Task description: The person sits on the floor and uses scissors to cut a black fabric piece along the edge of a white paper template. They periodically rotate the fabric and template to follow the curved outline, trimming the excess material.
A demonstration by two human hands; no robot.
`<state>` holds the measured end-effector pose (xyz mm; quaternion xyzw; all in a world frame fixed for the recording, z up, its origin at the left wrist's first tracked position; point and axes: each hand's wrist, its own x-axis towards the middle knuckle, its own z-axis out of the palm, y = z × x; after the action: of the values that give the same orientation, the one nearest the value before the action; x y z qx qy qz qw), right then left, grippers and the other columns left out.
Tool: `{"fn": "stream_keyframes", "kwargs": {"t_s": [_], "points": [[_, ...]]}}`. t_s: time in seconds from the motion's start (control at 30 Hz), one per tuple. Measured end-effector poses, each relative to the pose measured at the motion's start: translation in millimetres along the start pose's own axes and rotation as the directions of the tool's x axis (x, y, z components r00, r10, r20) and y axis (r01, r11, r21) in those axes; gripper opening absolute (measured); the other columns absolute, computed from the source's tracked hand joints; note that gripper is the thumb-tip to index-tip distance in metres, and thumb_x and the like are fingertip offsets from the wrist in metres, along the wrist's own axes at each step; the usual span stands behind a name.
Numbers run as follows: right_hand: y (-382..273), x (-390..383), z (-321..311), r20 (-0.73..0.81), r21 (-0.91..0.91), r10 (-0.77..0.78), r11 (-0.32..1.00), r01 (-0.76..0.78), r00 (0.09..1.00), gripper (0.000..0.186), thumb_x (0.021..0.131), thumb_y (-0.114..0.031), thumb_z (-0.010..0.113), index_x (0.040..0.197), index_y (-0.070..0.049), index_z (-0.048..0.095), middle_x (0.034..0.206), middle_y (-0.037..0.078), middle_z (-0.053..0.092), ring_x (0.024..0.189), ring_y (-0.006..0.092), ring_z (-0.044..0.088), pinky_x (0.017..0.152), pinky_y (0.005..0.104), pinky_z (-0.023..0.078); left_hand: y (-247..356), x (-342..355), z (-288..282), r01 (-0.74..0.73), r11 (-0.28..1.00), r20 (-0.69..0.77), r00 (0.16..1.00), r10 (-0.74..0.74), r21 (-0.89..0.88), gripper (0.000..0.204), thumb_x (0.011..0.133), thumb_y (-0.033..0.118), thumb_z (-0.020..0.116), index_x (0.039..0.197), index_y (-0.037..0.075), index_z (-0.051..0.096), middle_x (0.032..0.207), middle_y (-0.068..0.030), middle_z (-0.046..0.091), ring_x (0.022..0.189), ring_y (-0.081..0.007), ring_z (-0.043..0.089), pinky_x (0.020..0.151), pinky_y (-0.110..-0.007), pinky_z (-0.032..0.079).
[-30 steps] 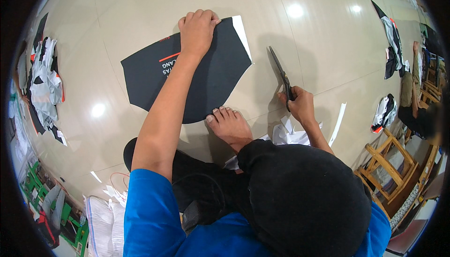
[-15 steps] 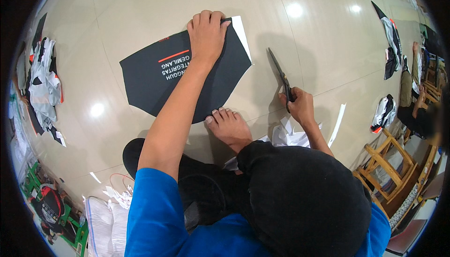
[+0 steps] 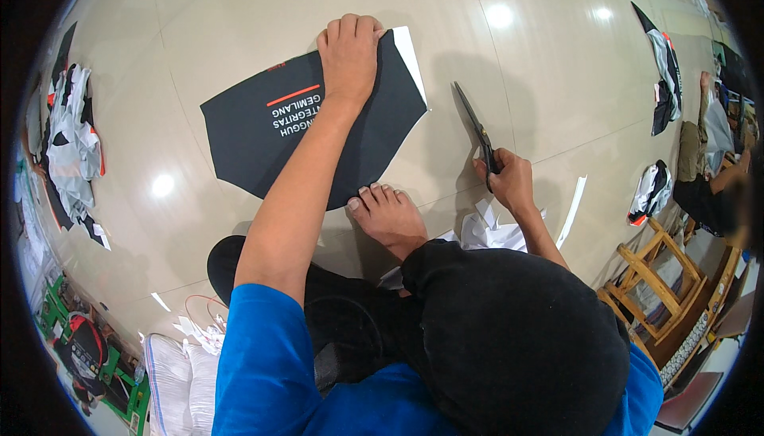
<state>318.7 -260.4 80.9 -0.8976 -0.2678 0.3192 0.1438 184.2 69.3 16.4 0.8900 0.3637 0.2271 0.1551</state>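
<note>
A black fabric panel (image 3: 243, 145) with a red-orange stripe and white lettering lies on the floor in front of me. My left hand (image 3: 348, 58) is closed over its far edge, fingers curled and thumb by the upper right corner. Along the panel's right side shows a narrow white wedge (image 3: 409, 54). To the right, my right hand (image 3: 511, 180) holds black scissors (image 3: 471, 114) by the handles, raised over the floor and apart from the panel. Their blades point away and look closed together. My bare foot (image 3: 390, 217) touches the panel's near edge.
White scraps (image 3: 489, 227) lie below my right hand, with a white strip (image 3: 572, 212) beside them. Fabric pieces are heaped at the left (image 3: 76, 142) and right (image 3: 662, 78). A wooden stool (image 3: 659, 277) stands lower right, white sacks (image 3: 169, 380) lower left. Another person (image 3: 708, 197) sits far right.
My left hand and the panel's far edge have shifted very slightly left. The scissors stay almost in place. At the far right, the other person's arm and a pale cloth have moved.
</note>
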Motion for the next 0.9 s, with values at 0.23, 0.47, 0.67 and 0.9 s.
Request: {"fn": "stream_keyframes", "kwargs": {"t_s": [0.23,0.47,0.67,0.9], "points": [[2.8,0.6,0.7,-0.002,0.007,-0.012,1.000,0.012,1.000,0.044,0.090,-0.029,0.091,0.078,0.003,0.065,0.060,0.009,0.058,0.058,0.0138,0.044,0.055,0.0356,0.042,0.7,0.9,-0.7,-0.054,0.998,0.005,0.999,0.054,-0.028,0.017,0.102,0.028,0.073,0.114,0.016,0.073,0.115,-0.0037,0.067,0.115,-0.0291,0.061,0.104,-0.050,0.044],[1.9,1.3,0.0,0.010,-0.011,-0.005,1.000,0.006,1.000,0.044,0.090,-0.030,0.091,0.079,0.004,0.066,0.061,0.010,0.060,0.058,0.0139,0.045,0.055,0.0353,0.043,1.1,1.3,1.7,-0.051,0.998,0.031,0.998,0.050,0.022,0.019,0.101,0.029,0.074,0.117,0.017,0.075,0.117,-0.0028,0.067,0.117,-0.0279,0.062,0.104,-0.050,0.044],[0.6,1.0,-1.2,0.015,-0.021,-0.004,1.000,0.004,1.000,0.043,0.090,-0.031,0.091,0.079,0.004,0.067,0.061,0.010,0.060,0.057,0.0142,0.046,0.055,0.0354,0.042,0.1,2.2,0.0,-0.091,0.996,0.030,0.995,0.091,0.007,0.019,0.102,0.029,0.073,0.117,0.017,0.074,0.118,-0.0034,0.067,0.117,-0.0280,0.062,0.105,-0.050,0.044],[4.0,1.8,0.7,0.011,-0.012,-0.007,1.000,0.007,1.000,0.043,0.090,-0.030,0.090,0.079,0.004,0.067,0.061,0.010,0.061,0.057,0.0136,0.047,0.056,0.0349,0.043,3.5,9.4,-1.9,-0.120,0.993,0.125,0.985,0.118,0.011,0.019,0.106,0.023,0.067,0.120,0.011,0.071,0.125,-0.0070,0.065,0.120,-0.0306,0.061,0.106,-0.052,0.043]]}}
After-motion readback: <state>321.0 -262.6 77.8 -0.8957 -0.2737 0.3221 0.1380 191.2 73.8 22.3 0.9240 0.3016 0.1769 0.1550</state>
